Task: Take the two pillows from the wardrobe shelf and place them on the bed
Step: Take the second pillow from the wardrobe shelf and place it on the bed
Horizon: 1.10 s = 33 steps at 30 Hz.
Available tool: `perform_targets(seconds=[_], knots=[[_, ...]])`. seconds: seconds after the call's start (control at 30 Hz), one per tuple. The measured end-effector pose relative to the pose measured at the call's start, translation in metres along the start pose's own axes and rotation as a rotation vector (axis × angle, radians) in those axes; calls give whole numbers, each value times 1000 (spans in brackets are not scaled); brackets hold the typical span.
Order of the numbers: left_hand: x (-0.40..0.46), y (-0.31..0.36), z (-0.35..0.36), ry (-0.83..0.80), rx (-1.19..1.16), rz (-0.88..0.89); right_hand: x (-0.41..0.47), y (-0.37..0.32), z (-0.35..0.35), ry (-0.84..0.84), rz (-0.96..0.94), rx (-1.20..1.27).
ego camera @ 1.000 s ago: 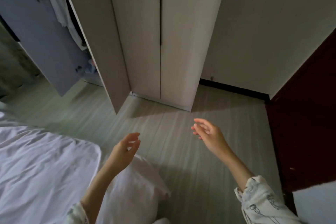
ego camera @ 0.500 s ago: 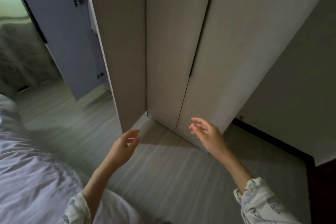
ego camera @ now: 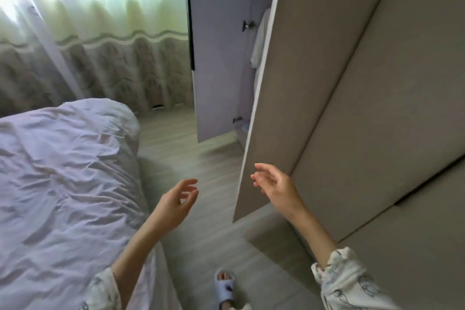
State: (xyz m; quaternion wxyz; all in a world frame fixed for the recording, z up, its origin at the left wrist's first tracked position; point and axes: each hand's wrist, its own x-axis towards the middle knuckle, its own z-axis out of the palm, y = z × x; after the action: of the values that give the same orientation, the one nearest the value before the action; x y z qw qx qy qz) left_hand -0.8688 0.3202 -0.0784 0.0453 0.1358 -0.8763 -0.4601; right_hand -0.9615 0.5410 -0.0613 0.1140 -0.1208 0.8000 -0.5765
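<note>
View now leftward: bed point(ego camera: 63, 171), curtain point(ego camera: 100, 45).

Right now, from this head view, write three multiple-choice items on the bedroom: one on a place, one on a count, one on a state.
1. Where does the wrinkled lilac bed lie?
A. Left of the hands
B. Right of the wardrobe
C. Behind the curtain

2. How many pale blue slippers show on the grey wood-look floor?
A. None
B. One
C. Three

3. How is the near beige wardrobe door?
A. Shut flush
B. Swung open
C. Taken off

Key: 1 A, the bed fills the lower left, beside the left hand. 2 B, a single slipper sits at the bottom edge. 3 B, its edge juts out over the floor beside the right hand.
</note>
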Motion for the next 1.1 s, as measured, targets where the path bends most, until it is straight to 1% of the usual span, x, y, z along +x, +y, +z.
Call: perform_targets(seconds=[0.07,0.17,0.33,0.47,0.6,0.67,0.77,0.9,1.1], knots=[[36,-4,-12,35,5,-16,53,-3,18,-61,-26,-1],[86,-1,-31,88,-11,-60,122,-18,38,-89,-49,13],[151,-3,-58,166,-22,-129,206,-36,67,-199,-38,6],[188,-16,-77,193,-14,-173,259,-39,96,-217,-18,26],[247,-32,-98,212,-29,-175,318,-38,128,-231,-4,35],[267,-32,-105,210,-27,-166,331,-40,133,-229,7,37],[335,-46,-119,114,-31,-131,385,-42,148,-141,46,39],[437,-57,-136,-5,12,-41,460,-52,154,43,100,62],[558,-41,-151,-186,88,142,536,-76,140,238,152,84]])
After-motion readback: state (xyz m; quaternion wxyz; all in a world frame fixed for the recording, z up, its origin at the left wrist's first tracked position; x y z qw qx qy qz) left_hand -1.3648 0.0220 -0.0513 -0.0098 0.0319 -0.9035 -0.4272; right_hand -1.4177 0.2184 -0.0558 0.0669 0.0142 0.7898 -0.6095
